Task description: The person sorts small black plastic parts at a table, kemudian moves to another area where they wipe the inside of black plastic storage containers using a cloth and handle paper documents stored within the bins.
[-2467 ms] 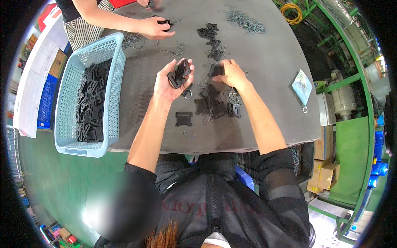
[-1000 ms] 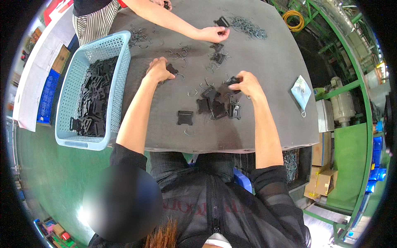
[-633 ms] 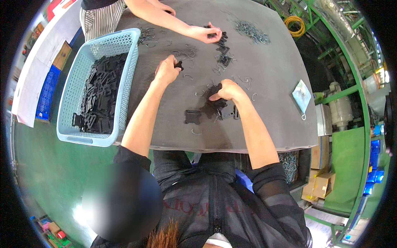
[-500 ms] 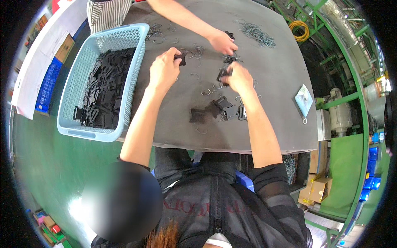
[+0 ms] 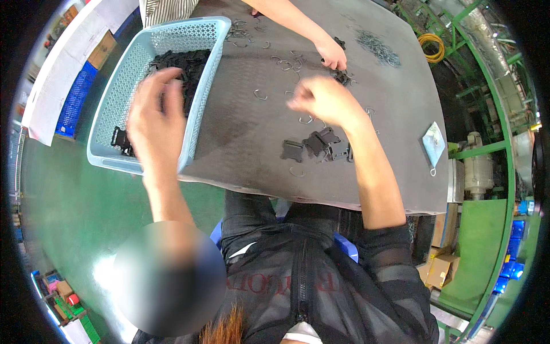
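Note:
My left hand hangs over the light blue basket, thumb and fingers apart and blurred, with no part seen between them. Flat, notched black plastic pieces fill much of the basket. Above the middle of the table, my right hand has its fingers curled together and smeared by motion; whatever they hold, if anything, is hidden. Just nearer than that hand lie several black plastic pieces in a small cluster, with one flat piece at its left. Bent metal wire hooks are scattered around.
Across the table a co-worker's hand touches black pieces beside more hooks. A heap of metal hooks lies at the far right. Near the right edge is a pale blue diamond-shaped packet. Green metal framing stands beyond.
My left hand has moved left from the table to above the basket; the black piece it held no longer shows. My right hand has lifted leftward from the black pieces. The view has shifted slightly.

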